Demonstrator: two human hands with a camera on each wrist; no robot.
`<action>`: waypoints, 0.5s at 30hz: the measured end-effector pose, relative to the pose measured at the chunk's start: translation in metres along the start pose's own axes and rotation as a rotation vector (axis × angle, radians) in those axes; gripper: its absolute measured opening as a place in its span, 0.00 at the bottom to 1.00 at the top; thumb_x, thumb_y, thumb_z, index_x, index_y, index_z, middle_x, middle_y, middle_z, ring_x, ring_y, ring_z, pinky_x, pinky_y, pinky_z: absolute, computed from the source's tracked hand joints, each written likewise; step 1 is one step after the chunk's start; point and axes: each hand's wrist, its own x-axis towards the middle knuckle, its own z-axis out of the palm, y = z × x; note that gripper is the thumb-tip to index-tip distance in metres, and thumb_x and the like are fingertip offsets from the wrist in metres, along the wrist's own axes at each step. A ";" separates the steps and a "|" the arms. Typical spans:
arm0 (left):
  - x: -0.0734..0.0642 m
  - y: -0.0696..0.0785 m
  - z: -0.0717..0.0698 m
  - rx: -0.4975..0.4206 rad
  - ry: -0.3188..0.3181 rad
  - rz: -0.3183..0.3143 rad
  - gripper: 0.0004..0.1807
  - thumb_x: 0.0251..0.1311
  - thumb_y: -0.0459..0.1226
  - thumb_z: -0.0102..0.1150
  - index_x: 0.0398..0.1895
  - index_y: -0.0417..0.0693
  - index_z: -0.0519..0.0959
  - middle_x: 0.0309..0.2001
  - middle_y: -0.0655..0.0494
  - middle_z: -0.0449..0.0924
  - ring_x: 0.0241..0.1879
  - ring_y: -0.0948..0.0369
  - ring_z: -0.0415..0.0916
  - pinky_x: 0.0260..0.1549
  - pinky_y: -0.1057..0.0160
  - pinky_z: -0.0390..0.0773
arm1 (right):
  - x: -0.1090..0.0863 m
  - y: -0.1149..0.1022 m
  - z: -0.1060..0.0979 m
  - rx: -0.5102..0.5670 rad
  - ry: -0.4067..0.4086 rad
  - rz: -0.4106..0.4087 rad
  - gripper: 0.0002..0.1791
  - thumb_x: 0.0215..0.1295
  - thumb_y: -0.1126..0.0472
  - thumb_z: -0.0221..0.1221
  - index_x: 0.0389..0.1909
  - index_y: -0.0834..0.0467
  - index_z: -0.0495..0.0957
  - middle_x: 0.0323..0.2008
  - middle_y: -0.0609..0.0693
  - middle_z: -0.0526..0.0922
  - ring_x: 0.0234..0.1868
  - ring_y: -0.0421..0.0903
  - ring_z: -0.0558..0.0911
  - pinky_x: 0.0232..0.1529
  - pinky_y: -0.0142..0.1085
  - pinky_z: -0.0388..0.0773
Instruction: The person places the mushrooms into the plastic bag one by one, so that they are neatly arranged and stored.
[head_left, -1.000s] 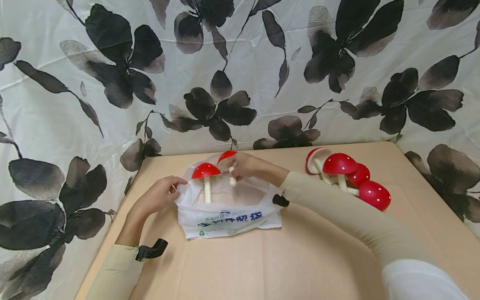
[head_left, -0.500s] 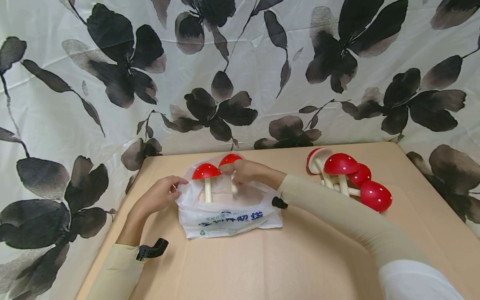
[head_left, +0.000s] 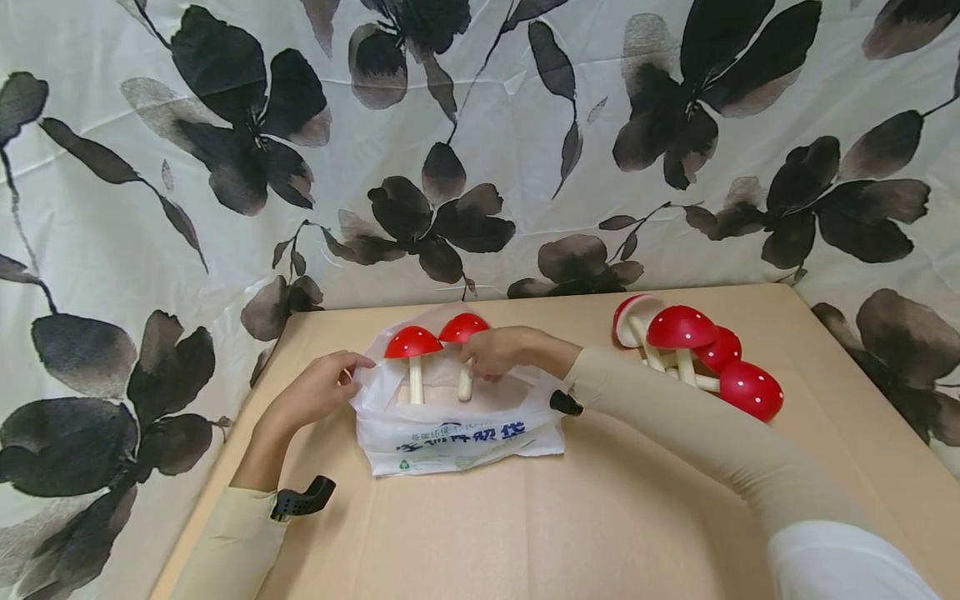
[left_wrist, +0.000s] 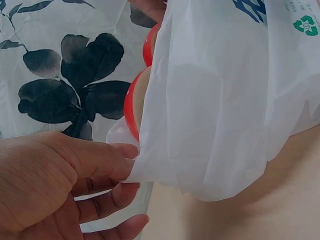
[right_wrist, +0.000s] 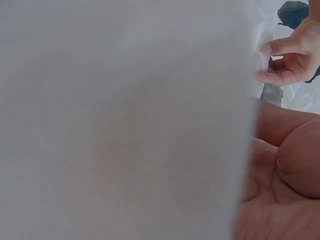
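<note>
A white plastic bag (head_left: 457, 450) with blue print lies on the table, its mouth spread toward the back. My left hand (head_left: 322, 385) pinches the bag's left edge between thumb and forefinger; the left wrist view shows the other fingers (left_wrist: 107, 202) loosely bent. One red-capped toy mushroom (head_left: 414, 343) with white dots stands upright in the bag's mouth. Just right of it, my right hand (head_left: 498, 352) grips the pale stem of a second toy mushroom (head_left: 463, 327), cap up. In the right wrist view, white bag film (right_wrist: 125, 125) hides most of that hand's work.
Several more red toy mushrooms (head_left: 681, 327) lie clustered on the table's right side, near my right forearm. A floral cloth (head_left: 562, 150) hangs behind the wooden table (head_left: 600, 508). Black wrist devices (head_left: 303, 498) sit on both arms.
My right hand has lowered the second mushroom toward me and slightly right. Its tilted cap is now level beside the first one. The left hand and bag have stayed put.
</note>
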 end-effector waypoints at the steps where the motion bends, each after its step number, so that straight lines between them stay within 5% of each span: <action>1: 0.000 0.000 0.000 0.000 0.001 0.001 0.18 0.61 0.23 0.54 0.54 0.33 0.81 0.38 0.49 0.79 0.37 0.55 0.73 0.35 0.64 0.77 | -0.001 0.000 -0.001 0.001 -0.009 -0.004 0.28 0.73 0.70 0.54 0.73 0.63 0.66 0.54 0.57 0.74 0.40 0.49 0.76 0.48 0.37 0.81; 15: 0.003 0.005 0.002 0.005 0.012 -0.012 0.18 0.60 0.22 0.53 0.53 0.33 0.81 0.37 0.49 0.79 0.36 0.55 0.73 0.35 0.64 0.77 | -0.030 0.009 -0.016 0.019 0.024 -0.092 0.19 0.72 0.67 0.58 0.62 0.62 0.78 0.54 0.59 0.81 0.51 0.55 0.84 0.51 0.40 0.83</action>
